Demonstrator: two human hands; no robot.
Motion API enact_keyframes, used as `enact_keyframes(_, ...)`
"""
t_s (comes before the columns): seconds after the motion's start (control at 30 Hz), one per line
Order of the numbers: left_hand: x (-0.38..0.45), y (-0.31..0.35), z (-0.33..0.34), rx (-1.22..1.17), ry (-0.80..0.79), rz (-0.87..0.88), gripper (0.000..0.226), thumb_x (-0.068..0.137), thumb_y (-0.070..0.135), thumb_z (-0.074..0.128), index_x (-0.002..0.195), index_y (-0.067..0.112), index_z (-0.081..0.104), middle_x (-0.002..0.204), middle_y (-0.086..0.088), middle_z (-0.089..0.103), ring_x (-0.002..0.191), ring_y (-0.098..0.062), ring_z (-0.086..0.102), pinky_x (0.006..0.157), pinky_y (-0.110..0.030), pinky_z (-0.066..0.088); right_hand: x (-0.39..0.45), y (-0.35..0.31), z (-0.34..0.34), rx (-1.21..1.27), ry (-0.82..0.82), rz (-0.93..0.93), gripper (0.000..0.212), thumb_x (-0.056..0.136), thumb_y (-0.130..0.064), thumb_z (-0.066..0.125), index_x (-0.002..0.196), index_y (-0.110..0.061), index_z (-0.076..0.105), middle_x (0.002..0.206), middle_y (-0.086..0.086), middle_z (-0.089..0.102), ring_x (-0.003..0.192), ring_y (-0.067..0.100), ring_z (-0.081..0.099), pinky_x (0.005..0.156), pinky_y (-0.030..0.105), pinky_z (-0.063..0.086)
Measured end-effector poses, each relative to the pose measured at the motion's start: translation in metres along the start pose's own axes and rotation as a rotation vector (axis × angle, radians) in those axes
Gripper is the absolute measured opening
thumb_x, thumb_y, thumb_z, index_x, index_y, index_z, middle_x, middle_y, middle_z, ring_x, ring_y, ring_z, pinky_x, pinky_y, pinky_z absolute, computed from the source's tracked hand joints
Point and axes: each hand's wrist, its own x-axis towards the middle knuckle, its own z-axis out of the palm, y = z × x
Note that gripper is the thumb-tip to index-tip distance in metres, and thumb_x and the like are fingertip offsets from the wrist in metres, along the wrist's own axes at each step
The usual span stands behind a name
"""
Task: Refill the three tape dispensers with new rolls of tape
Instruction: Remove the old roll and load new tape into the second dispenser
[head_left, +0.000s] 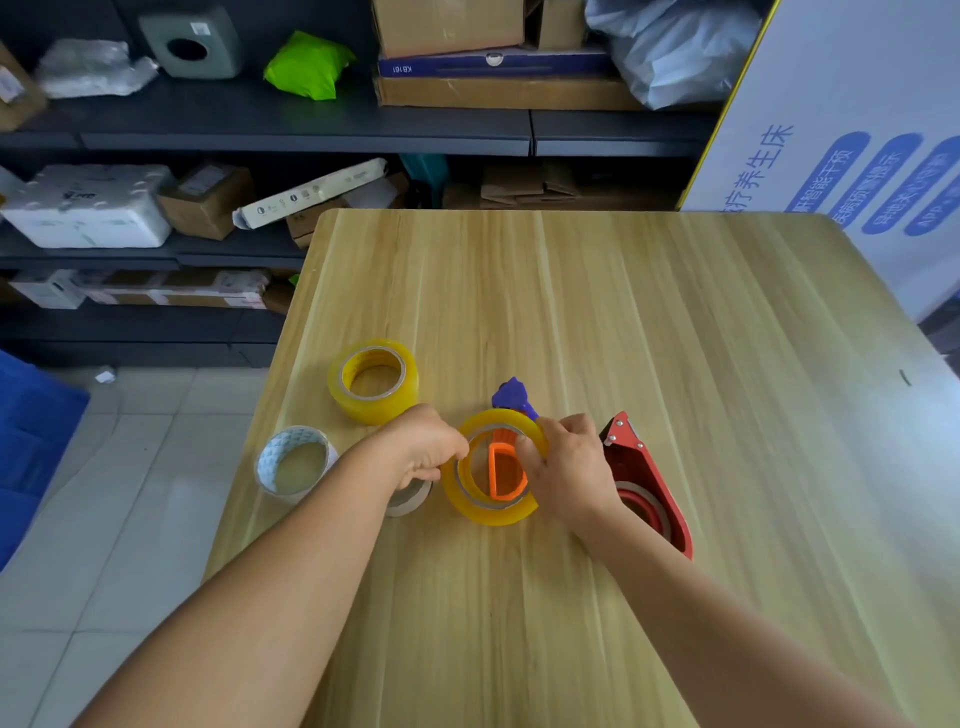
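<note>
You're getting one view only, from the head camera, wide-angle, looking forward and steeply down onto the wooden table (649, 322). It sits close above both forearms, and the shelving (291, 130) fills the top of your picture.

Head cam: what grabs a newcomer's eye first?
Both hands, left and right, grip a yellow tape roll over an orange and purple dispenser at the table's middle. A red dispenser lies just right; another yellow roll sits behind to the left.
</note>
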Motion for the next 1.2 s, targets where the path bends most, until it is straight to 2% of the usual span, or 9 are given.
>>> enact_keyframes(0.1, 0.004, -0.002, 0.004, 0.06, 0.011, -0.001, 0.033, 0.079, 0.008, 0.064, 0.11, 0.001, 0.058, 0.116, -0.015, 0.057, 0.097, -0.025, 0.062, 0.082, -0.032, 0.057, 0.0, 0.002, 0.002, -0.11, -0.023, 0.002, 0.041, 0.095, -0.044, 0.043, 0.112, -0.011, 0.058, 0.115, 0.007, 0.045, 0.106, 0.027, 0.049, 0.083, 0.038, 0.048)
enact_keyframes(0.27, 0.006, 0.0, 0.014, 0.168, 0.058, 0.014, 0.005, 0.082, 0.006, 0.056, 0.086, 0.005, 0.059, 0.091, -0.011, 0.061, 0.086, -0.024, 0.067, 0.058, -0.024, 0.051, 0.006, 0.002, 0.006, -0.183, 0.017, -0.029, 0.034, 0.097, -0.021, 0.04, 0.13, -0.016, 0.047, 0.116, 0.009, 0.046, 0.106, 0.03, 0.049, 0.077, 0.033, 0.043)
enact_keyframes(0.37, 0.008, 0.004, 0.016, 0.262, 0.093, 0.031, 0.006, 0.082, 0.005, 0.052, 0.08, 0.003, 0.058, 0.079, -0.012, 0.06, 0.089, -0.028, 0.069, 0.062, -0.027, 0.049, 0.01, 0.004, 0.008, -0.201, 0.03, -0.043, 0.039, 0.094, -0.01, 0.042, 0.133, -0.016, 0.042, 0.122, 0.008, 0.042, 0.107, 0.029, 0.049, 0.073, 0.032, 0.043)
enact_keyframes(0.5, 0.008, 0.009, 0.017, 0.412, 0.12, 0.069, 0.016, 0.081, 0.017, 0.067, 0.08, 0.006, 0.055, 0.081, -0.011, 0.06, 0.09, -0.029, 0.066, 0.062, -0.029, 0.047, 0.012, 0.008, 0.011, -0.229, 0.013, -0.115, 0.041, 0.091, -0.009, 0.047, 0.131, -0.018, 0.041, 0.121, 0.006, 0.042, 0.106, 0.029, 0.048, 0.072, 0.033, 0.045)
enact_keyframes(0.67, 0.011, 0.014, 0.021, 0.531, 0.147, 0.163, 0.024, 0.088, 0.031, 0.062, 0.085, 0.008, 0.056, 0.096, -0.014, 0.066, 0.089, -0.031, 0.063, 0.059, -0.03, 0.04, 0.021, 0.007, 0.008, -0.315, 0.139, -0.138, 0.034, 0.091, -0.016, 0.05, 0.125, -0.021, 0.055, 0.125, 0.004, 0.047, 0.117, 0.032, 0.039, 0.092, 0.035, 0.041)
enact_keyframes(0.77, 0.013, 0.018, 0.021, 0.586, 0.133, 0.176, 0.026, 0.091, 0.034, 0.057, 0.09, 0.009, 0.054, 0.085, -0.009, 0.058, 0.08, -0.027, 0.056, 0.062, -0.03, 0.041, 0.028, 0.005, 0.005, -0.193, 0.067, -0.068, 0.033, 0.092, -0.011, 0.048, 0.123, -0.021, 0.053, 0.121, 0.004, 0.048, 0.1, 0.032, 0.055, 0.077, 0.037, 0.051)
enact_keyframes(0.9, 0.019, 0.028, 0.015, 0.597, 0.109, 0.173, 0.025, 0.093, 0.034, 0.054, 0.09, 0.01, 0.05, 0.081, -0.006, 0.052, 0.08, -0.025, 0.053, 0.065, -0.031, 0.04, 0.04, 0.002, 0.001, -0.371, 0.046, -0.076, 0.035, 0.094, -0.015, 0.046, 0.128, -0.024, 0.044, 0.119, 0.004, 0.047, 0.091, 0.03, 0.055, 0.067, 0.036, 0.051)
enact_keyframes(1.0, 0.022, 0.031, 0.014, 0.631, 0.102, 0.183, 0.025, 0.094, 0.033, 0.053, 0.088, 0.009, 0.049, 0.073, -0.004, 0.048, 0.078, -0.025, 0.052, 0.063, -0.03, 0.039, 0.046, 0.004, 0.002, -0.318, 0.015, -0.068, 0.036, 0.094, -0.014, 0.043, 0.129, -0.025, 0.041, 0.126, 0.002, 0.041, 0.099, 0.031, 0.05, 0.07, 0.036, 0.048)
enact_keyframes(1.2, 0.023, 0.026, 0.021, 0.662, 0.13, 0.21, 0.031, 0.095, 0.036, 0.051, 0.101, 0.006, 0.056, 0.092, -0.01, 0.058, 0.081, -0.027, 0.053, 0.065, -0.032, 0.04, 0.051, 0.009, 0.001, -0.252, -0.029, -0.122, 0.039, 0.095, -0.02, 0.044, 0.133, -0.019, 0.038, 0.148, -0.002, 0.026, 0.132, 0.026, 0.029, 0.092, 0.036, 0.042)
